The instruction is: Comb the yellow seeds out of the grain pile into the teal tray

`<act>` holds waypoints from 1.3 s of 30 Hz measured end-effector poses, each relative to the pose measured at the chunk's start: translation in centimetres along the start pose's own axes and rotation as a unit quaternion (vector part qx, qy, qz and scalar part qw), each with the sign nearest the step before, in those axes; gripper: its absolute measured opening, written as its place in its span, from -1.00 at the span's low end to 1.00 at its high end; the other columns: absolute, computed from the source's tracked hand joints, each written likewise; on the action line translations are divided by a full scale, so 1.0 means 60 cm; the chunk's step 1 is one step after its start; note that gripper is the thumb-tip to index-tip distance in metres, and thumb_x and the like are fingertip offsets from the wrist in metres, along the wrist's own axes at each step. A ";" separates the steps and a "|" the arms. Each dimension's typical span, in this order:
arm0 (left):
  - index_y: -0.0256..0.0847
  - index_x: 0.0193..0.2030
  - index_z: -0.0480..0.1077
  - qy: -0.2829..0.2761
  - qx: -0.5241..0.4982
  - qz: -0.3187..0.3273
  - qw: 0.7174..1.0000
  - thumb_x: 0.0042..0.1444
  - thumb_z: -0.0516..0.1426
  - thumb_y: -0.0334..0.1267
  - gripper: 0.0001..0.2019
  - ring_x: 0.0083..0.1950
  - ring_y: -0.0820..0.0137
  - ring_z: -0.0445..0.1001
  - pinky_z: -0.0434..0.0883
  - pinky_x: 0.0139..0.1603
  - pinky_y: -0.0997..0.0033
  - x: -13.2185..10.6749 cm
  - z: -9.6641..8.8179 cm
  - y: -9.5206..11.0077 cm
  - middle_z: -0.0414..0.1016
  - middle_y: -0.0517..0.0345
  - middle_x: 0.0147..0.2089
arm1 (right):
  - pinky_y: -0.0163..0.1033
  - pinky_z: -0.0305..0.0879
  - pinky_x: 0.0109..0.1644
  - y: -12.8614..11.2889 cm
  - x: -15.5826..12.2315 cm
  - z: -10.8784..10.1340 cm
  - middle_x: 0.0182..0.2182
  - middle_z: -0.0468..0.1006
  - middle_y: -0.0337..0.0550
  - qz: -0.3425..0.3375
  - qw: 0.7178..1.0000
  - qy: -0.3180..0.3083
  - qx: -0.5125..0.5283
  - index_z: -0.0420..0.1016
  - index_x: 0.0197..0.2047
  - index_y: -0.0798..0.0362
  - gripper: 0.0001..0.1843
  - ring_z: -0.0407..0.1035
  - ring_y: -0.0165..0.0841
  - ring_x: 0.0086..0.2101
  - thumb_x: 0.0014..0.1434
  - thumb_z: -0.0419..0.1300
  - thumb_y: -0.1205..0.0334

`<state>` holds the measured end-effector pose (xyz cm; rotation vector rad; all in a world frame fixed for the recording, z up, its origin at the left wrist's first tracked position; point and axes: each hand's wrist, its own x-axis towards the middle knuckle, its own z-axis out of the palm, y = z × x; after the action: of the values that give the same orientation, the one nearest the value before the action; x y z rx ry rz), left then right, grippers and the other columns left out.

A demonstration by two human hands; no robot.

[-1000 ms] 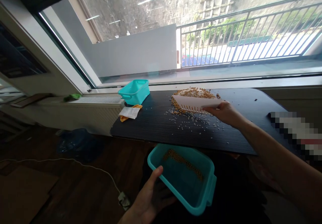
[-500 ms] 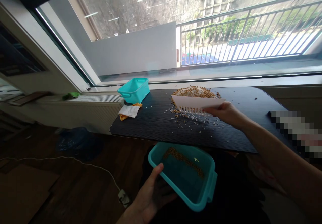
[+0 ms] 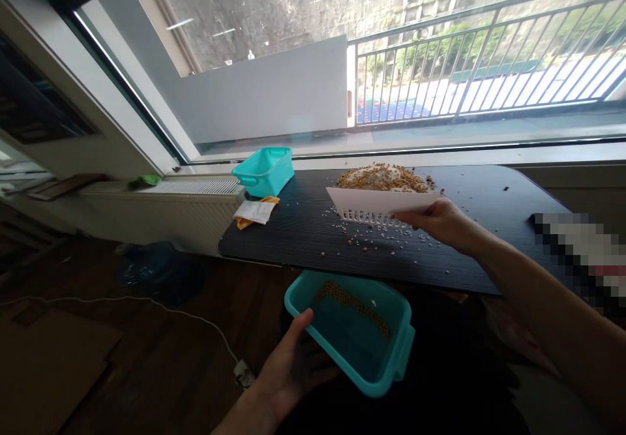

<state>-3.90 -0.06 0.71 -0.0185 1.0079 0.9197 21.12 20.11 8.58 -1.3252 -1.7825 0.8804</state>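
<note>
My right hand (image 3: 435, 218) grips a thin white board with a row of slots along its lower edge (image 3: 374, 201). It stands tilted in front of a pile of yellow-brown beans mixed with white grains (image 3: 379, 175) on the dark table (image 3: 293, 242). Loose white grains and a few beans lie on the near side of the board. Below the table's front edge, my left hand (image 3: 291, 363) holds a teal plastic basin (image 3: 364, 383), thumb over the rim and fingers underneath. Beans lie in a band along the basin's far side, with a small pale scrap among them.
At the table's left end stands a second teal basin (image 3: 278, 177), beside a white folded paper on a yellow cloth (image 3: 255, 212). Behind are the window and a radiator (image 3: 195, 207). A power cord (image 3: 195, 317) crosses the floor at left.
The slotted board has shifted slightly left and towards me. A few more beans now lie near the table's front edge. My left hand keeps holding the basin, and the view has shifted slightly.
</note>
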 end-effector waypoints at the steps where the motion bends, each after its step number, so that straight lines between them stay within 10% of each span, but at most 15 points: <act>1: -0.32 0.16 0.22 0.002 0.001 0.003 1.000 0.02 0.13 0.05 -0.37 0.10 0.03 0.39 0.32 0.10 0.02 0.000 -0.002 0.003 0.38 -0.22 0.12 | -0.29 0.13 -0.52 -0.003 -0.002 0.001 -0.63 0.44 -0.20 0.004 1.000 -0.017 0.011 0.58 -0.46 0.17 -0.58 0.20 -0.44 -0.57 -0.23 0.31 -0.06; 15: -0.28 0.18 0.16 0.035 -0.047 0.027 0.998 0.03 0.13 -0.03 -0.39 0.07 0.05 0.42 0.36 0.06 0.10 0.018 0.043 -0.036 0.41 -0.20 0.07 | -0.25 0.13 -0.57 -0.005 -0.098 -0.041 -0.74 0.35 -0.17 0.092 0.996 0.018 -0.004 0.38 -0.80 0.02 -0.53 0.19 -0.40 -0.62 -0.41 0.34 -0.23; 23: -0.27 0.15 0.19 0.090 -0.054 0.060 0.993 0.02 0.14 0.00 -0.40 0.04 0.06 0.43 0.40 0.02 0.08 0.010 0.027 -0.007 0.40 -0.21 0.07 | -0.17 0.40 -0.34 0.014 -0.156 -0.035 -0.44 0.62 -0.11 0.115 0.991 -0.032 0.062 0.63 -0.46 0.03 -0.61 0.44 -0.20 -0.42 -0.34 0.37 -0.07; 39: -0.31 0.14 0.21 0.093 -0.029 0.073 0.993 0.02 0.11 0.06 -0.38 0.02 0.04 0.44 0.40 0.02 0.08 -0.007 -0.018 0.035 0.40 -0.21 0.06 | -0.20 0.37 -0.25 -0.062 -0.082 0.066 -0.40 0.61 -0.13 -0.025 0.995 -0.068 0.070 0.62 -0.28 0.07 -0.63 0.44 -0.26 -0.37 -0.13 0.27 0.03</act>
<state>-6.15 0.56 1.18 -0.0826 1.1668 1.0967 16.92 14.08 9.02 -1.1504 -1.8135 1.0703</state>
